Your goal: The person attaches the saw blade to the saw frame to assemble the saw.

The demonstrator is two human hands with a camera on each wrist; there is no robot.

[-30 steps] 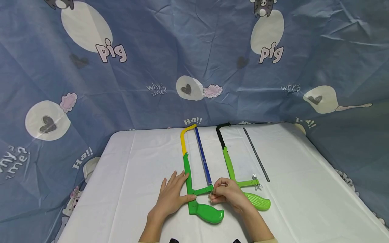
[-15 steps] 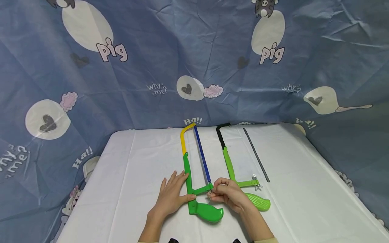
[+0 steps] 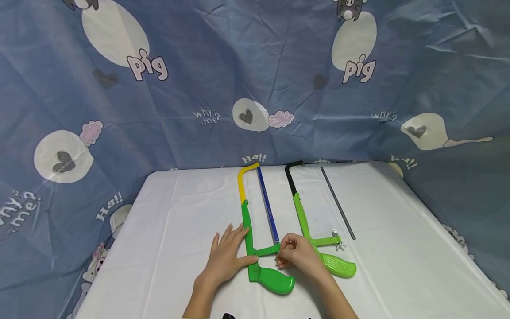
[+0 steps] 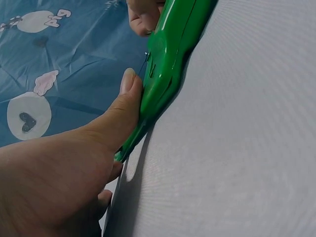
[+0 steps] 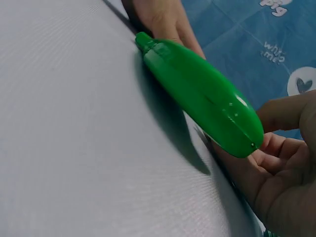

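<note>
A hacksaw (image 3: pixel 249 226) with a green frame, yellow front bow and blue blade (image 3: pixel 267 201) lies on the white table. My left hand (image 3: pixel 225 257) rests on the frame, fingers spread flat and thumb over its lower part. In the left wrist view, the thumb presses against the green handle (image 4: pixel 173 54). My right hand (image 3: pixel 299 254) pinches the wing nut at the end of the frame's lower arm (image 3: pixel 267 251); the fingers mostly hide this nut. In the right wrist view, the handle (image 5: pixel 207 98) blocks the sight of the fingertips.
Right of my right hand lies a second hacksaw (image 3: pixel 301 215), light green and black, without a blade fitted. Its wing nut (image 3: pixel 340 246) shows at the arm's end. A loose grey blade (image 3: pixel 338 204) lies farther right. A blue patterned cloth (image 3: pixel 179 88) hangs behind the table (image 3: pixel 191 199).
The right fingers have shifted slightly at the wing nut, still pinching. The blue-bladed hacksaw wobbled a little to the left and back. My left hand stays in place on the frame.
</note>
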